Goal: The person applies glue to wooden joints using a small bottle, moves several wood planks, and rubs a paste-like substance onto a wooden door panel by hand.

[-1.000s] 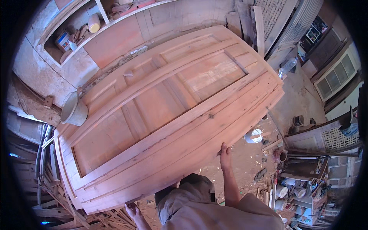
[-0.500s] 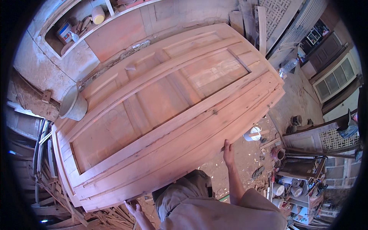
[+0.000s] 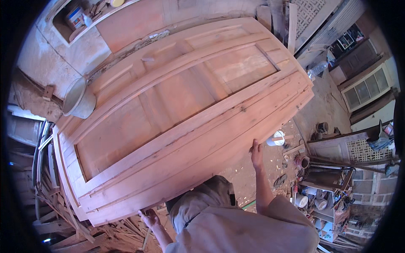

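Observation:
A large panelled wooden door [image 3: 177, 147], reddish-brown with recessed panels, lies tilted across the middle of the view, with long boards along its near side. My right hand [image 3: 256, 157] is closed on the near edge, right of centre. Further left, my left hand [image 3: 150, 218] holds the same edge near the door's lower corner, its fingers partly hidden beneath. A grey bucket [image 3: 80, 99] stands at the door's far left, and a small wood chip [image 3: 147, 59] rests on the far part of the door.
A white pail [image 3: 276, 138] with a stick across it stands on the floor beyond my right hand. Scrap wood [image 3: 63, 211] is heaped at the left. A cluttered shelf [image 3: 327, 189] stands at the right, and a wall with a niche [image 3: 76, 21] rises behind the door.
The whole view has shifted, so most things sit a little higher in the picture. Both hands stay on the door's near edge; the right one appears slightly farther along it.

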A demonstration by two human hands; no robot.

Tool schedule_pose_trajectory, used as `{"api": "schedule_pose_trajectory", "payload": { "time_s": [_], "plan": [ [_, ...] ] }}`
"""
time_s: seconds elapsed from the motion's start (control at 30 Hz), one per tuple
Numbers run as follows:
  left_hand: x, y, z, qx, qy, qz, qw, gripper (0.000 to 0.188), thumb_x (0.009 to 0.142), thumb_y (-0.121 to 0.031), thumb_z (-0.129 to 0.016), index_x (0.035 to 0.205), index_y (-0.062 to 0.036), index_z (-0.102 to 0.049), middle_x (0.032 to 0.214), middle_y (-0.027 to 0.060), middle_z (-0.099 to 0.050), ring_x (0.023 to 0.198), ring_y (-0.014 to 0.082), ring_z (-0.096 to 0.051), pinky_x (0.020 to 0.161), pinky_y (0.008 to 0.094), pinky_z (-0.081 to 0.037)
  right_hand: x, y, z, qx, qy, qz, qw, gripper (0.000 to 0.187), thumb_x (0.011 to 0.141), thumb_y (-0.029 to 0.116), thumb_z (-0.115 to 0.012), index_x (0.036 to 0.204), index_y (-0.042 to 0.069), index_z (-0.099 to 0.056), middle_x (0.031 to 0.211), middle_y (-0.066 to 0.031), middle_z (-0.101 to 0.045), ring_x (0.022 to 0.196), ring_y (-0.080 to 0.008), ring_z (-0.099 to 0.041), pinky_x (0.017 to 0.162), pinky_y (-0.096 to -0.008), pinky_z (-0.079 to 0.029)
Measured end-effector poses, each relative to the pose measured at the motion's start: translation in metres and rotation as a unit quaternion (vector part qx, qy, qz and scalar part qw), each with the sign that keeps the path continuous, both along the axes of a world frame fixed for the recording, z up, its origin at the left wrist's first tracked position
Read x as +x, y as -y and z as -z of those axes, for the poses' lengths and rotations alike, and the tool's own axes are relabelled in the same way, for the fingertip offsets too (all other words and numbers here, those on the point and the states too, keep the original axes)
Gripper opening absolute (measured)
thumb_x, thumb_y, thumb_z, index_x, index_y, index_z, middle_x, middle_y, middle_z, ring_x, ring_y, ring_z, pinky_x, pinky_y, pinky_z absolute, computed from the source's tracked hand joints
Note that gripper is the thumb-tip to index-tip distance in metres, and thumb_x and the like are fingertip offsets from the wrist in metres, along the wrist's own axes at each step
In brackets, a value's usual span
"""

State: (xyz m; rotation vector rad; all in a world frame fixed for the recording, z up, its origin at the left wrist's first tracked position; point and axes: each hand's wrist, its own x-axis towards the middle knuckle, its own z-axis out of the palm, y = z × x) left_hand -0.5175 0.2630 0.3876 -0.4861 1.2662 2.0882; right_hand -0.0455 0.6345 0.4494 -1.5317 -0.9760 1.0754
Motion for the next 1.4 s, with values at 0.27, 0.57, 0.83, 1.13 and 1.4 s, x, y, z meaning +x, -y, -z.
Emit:
{"api": "schedule_pose_trajectory", "payload": {
  "time_s": [0.27,0.57,0.83,1.13,1.4],
  "plan": [
    [0.012,-0.023,-0.065,-0.012,0.024,-0.057,0.998,0.024,0.092,-0.036,-0.058,0.088,-0.0128,-0.061,0.072,-0.0012,-0.058,0.064,0.0125,-0.053,0.061,0.0257,-0.045,0.023,-0.006,0.046,-0.057,-0.039,-0.043,0.997,0.035,0.094,0.056,-0.043,0.102,0.023,-0.051,0.072,0.0074,-0.034,0.065,-0.0072,-0.034,0.061,-0.0264,-0.033],
    [-0.081,0.043,-0.041,-0.026,-0.001,-0.23,0.973,0.039,0.089,-0.047,-0.058,0.103,-0.0101,-0.055,0.094,0.002,-0.058,0.087,0.0157,-0.054,0.079,0.0319,-0.044,-0.03,0.029,0.029,-0.119,-0.282,0.185,0.934,0.079,0.08,0.072,-0.046,0.141,0.024,-0.037,0.147,-0.0046,-0.035,0.135,-0.0252,-0.029,0.108,-0.0437,-0.023],
    [-0.129,0.068,-0.048,-0.036,-0.028,-0.271,0.961,0.032,0.09,-0.042,-0.06,0.1,-0.0125,-0.055,0.091,-0.0009,-0.057,0.083,0.0124,-0.055,0.075,0.028,-0.045,-0.083,0.042,0.025,-0.12,-0.247,0.108,0.955,0.066,0.088,0.062,-0.042,0.137,0.019,-0.04,0.143,-0.0054,-0.037,0.131,-0.025,-0.033,0.106,-0.0402,-0.028],
    [-0.171,0.079,-0.044,-0.067,-0.002,-0.3,0.952,0.029,0.087,-0.042,-0.064,0.095,-0.0147,-0.057,0.084,-0.0027,-0.058,0.074,0.0098,-0.056,0.064,0.024,-0.046,-0.046,0.026,0.041,-0.17,-0.049,0.185,0.967,0.044,0.09,0.058,-0.045,0.103,0.017,-0.056,0.082,0.0006,-0.055,0.084,-0.0153,-0.05,0.081,-0.0345,-0.043],
    [-0.211,0.107,-0.042,-0.067,-0.015,-0.314,0.947,0.033,0.086,-0.042,-0.065,0.1,-0.012,-0.06,0.089,0.0003,-0.062,0.08,0.014,-0.058,0.071,0.0291,-0.047,-0.051,0.035,0.037,-0.195,-0.032,0.103,0.975,0.042,0.086,0.061,-0.052,0.084,0.019,-0.057,0.079,0.0045,-0.054,0.079,-0.0124,-0.05,0.069,-0.0305,-0.043]
  ]
}}
